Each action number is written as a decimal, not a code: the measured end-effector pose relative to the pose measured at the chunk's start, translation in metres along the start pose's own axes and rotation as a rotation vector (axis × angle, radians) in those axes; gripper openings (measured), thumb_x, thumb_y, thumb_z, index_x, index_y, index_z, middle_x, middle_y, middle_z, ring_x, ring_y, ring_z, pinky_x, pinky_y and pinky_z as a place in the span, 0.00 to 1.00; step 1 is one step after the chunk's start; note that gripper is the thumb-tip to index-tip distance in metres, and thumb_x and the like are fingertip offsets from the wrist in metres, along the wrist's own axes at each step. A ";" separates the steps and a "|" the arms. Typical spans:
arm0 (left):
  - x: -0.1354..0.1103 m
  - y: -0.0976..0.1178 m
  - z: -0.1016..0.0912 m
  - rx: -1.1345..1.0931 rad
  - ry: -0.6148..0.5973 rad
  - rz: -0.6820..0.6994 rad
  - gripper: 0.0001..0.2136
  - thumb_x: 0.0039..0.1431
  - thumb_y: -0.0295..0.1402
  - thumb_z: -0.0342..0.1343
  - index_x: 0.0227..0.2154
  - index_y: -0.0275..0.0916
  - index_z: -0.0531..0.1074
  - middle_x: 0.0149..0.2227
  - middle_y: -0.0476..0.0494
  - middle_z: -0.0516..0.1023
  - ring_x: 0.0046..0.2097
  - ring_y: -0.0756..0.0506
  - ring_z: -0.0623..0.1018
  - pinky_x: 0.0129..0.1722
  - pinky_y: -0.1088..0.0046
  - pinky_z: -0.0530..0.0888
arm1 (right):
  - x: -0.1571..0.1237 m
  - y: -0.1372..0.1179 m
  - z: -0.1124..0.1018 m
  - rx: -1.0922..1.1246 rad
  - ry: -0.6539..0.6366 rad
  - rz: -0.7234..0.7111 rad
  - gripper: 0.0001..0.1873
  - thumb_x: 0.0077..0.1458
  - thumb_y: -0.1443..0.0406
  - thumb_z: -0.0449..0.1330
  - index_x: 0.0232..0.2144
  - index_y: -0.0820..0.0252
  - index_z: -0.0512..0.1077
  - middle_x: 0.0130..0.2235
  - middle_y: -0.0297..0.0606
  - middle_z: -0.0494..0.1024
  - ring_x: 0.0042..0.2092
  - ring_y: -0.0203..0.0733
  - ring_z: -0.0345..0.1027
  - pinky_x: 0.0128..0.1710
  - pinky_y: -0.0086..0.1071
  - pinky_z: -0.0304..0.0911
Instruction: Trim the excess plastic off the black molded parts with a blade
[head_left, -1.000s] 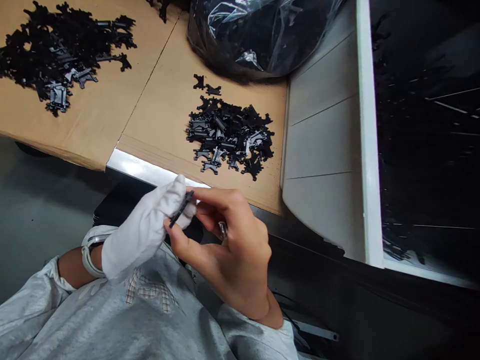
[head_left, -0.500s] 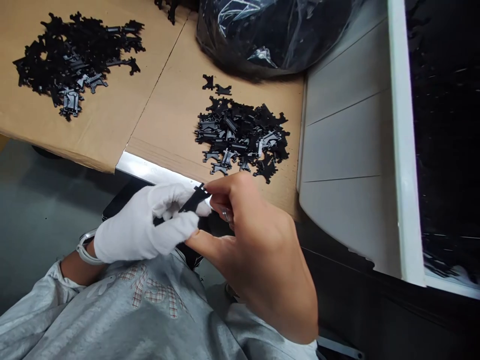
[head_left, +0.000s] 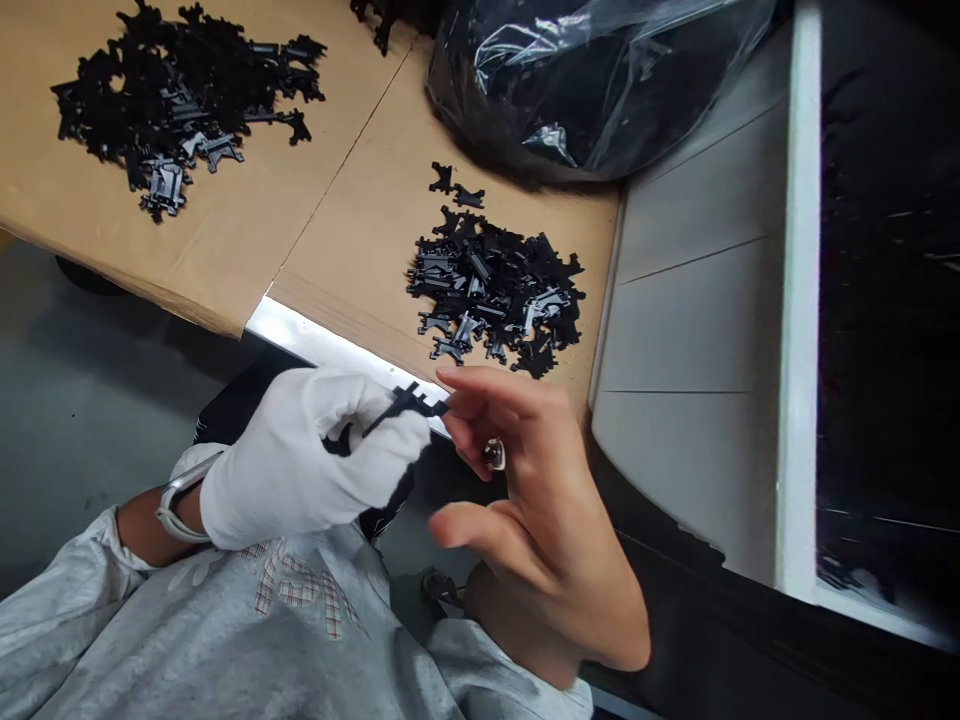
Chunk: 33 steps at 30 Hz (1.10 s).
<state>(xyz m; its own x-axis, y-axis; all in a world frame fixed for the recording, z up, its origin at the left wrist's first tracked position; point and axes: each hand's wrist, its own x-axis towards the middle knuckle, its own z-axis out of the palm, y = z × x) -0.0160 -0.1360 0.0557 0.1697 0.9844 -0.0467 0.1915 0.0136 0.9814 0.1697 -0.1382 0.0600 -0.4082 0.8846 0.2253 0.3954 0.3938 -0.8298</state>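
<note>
In a white cotton glove, my left hand [head_left: 315,455] is closed, pinching a small black notched plastic part [head_left: 409,400] between thumb and fingers. One end of the part sticks out toward my right hand [head_left: 536,490]. That hand is bare, with a ring on one finger. Its thumb stands well away from the curled fingers, and nothing shows between them. The index fingertip is close to the part's end; whether they touch I cannot tell. Beyond my hands lies a pile of similar black plastic parts [head_left: 495,290] on the cardboard-covered table [head_left: 352,260].
A second pile of black parts [head_left: 187,95] lies at the far left. A bulky clear plastic bag [head_left: 585,80] with dark contents stands at the back. On the right are a grey panel [head_left: 690,340] and a white-rimmed bin [head_left: 799,330] with dark contents. A metal strip [head_left: 315,340] edges the table.
My right thumb has left the gloved fingers and swung down, opening the hand. My left fingers have closed further round the part, which has turned. The whole view has shifted slightly.
</note>
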 end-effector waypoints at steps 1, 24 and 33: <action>0.000 0.001 0.001 0.009 0.016 0.024 0.18 0.59 0.30 0.56 0.16 0.42 0.61 0.17 0.55 0.62 0.22 0.52 0.62 0.24 0.72 0.62 | -0.003 0.003 0.001 0.040 0.002 0.000 0.25 0.70 0.46 0.56 0.60 0.50 0.68 0.38 0.36 0.74 0.35 0.41 0.70 0.33 0.35 0.70; -0.007 0.002 -0.011 -0.461 -0.252 -0.337 0.13 0.58 0.36 0.58 0.19 0.38 0.72 0.19 0.54 0.67 0.20 0.55 0.60 0.18 0.80 0.57 | -0.011 0.013 0.028 0.159 0.125 -0.205 0.23 0.71 0.66 0.60 0.63 0.43 0.62 0.39 0.32 0.77 0.34 0.39 0.77 0.33 0.33 0.75; -0.009 0.005 -0.010 -0.428 -0.184 -0.368 0.14 0.57 0.38 0.60 0.18 0.39 0.76 0.16 0.54 0.68 0.18 0.56 0.60 0.17 0.82 0.57 | -0.009 0.010 0.026 0.137 0.071 -0.229 0.22 0.72 0.66 0.57 0.64 0.43 0.61 0.42 0.36 0.80 0.32 0.41 0.75 0.31 0.36 0.75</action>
<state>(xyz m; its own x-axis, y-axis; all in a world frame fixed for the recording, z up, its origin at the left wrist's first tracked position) -0.0266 -0.1433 0.0625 0.3386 0.8553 -0.3922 -0.1310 0.4556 0.8805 0.1558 -0.1490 0.0364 -0.4131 0.7937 0.4465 0.1826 0.5525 -0.8133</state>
